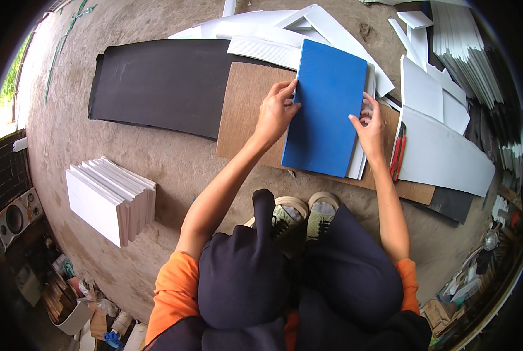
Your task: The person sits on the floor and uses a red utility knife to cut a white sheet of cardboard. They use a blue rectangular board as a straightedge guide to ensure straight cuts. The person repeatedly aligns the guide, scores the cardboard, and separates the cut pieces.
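Observation:
A rectangular blue board (326,105) lies slightly tilted over white sheets (358,164), whose edges show along its right side. My left hand (278,112) grips its left edge, fingers bent, with the thumb and index finger against the side. On the opposite edge, my right hand (369,126) has its thumb near the blue face and its fingers curled by the white edge. Under this stack is a brown wooden board (244,111). A red utility knife (398,151) rests to the right of my right hand.
Black sheets (156,82) extend to the left, with white offcuts (337,35) beyond. A stack of white panels (112,199) stands on the floor at left. Grey-white sheets (443,152) lie at right, near tall piled white strips (466,52). A speaker (18,219) sits far left.

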### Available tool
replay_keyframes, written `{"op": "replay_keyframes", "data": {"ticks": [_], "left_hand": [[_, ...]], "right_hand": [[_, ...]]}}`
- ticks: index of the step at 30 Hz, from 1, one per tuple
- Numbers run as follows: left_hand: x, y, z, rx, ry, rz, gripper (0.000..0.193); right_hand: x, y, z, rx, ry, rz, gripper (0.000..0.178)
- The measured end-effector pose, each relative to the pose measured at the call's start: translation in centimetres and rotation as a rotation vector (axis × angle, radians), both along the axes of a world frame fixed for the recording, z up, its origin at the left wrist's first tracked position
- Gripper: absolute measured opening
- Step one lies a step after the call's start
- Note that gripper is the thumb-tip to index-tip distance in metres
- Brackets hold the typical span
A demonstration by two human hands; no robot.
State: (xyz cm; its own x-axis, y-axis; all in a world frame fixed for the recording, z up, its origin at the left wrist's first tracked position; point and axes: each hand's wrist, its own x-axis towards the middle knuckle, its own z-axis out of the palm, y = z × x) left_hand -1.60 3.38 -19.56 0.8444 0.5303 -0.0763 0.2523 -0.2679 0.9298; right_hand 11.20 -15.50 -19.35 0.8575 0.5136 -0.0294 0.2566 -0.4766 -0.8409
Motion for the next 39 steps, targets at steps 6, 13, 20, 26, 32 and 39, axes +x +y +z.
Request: {"op": "replay_keyframes", "data": {"ticks": [6,13,20,26,32,39], "left_hand": [[-0.1,0.0,0.2,0.017,0.010,-0.007,0.052],[-0.1,0.0,0.4,0.057,0.038,-0.032,0.052],[0.0,0.0,0.7,0.071,0.076,-0.037,0.053],[0.0,0.2,0.2,0.078,0.070,-0.041,0.053],[0.1,0.0,-0.4,0.081,0.027,-0.027,0.055],[0.0,-0.1,0.2,0.114,0.082,-0.047,0.052]], "right_hand": [[0.2,0.1,0.7,0.001,0.092,0.030,0.063],[0.4,0.1,1.0,-0.009,0.087,0.032,0.061],[0.7,0.2,0.7,-0.036,0.093,0.030,0.060],[0.9,0.0,0.5,-0.058,0.071,0.048,0.059],[1.0,-0.4,0.1,-0.033,0.007,0.046,0.058],[1.0,-0.5,-0.1,-0.057,-0.006,0.094,0.057]]}}
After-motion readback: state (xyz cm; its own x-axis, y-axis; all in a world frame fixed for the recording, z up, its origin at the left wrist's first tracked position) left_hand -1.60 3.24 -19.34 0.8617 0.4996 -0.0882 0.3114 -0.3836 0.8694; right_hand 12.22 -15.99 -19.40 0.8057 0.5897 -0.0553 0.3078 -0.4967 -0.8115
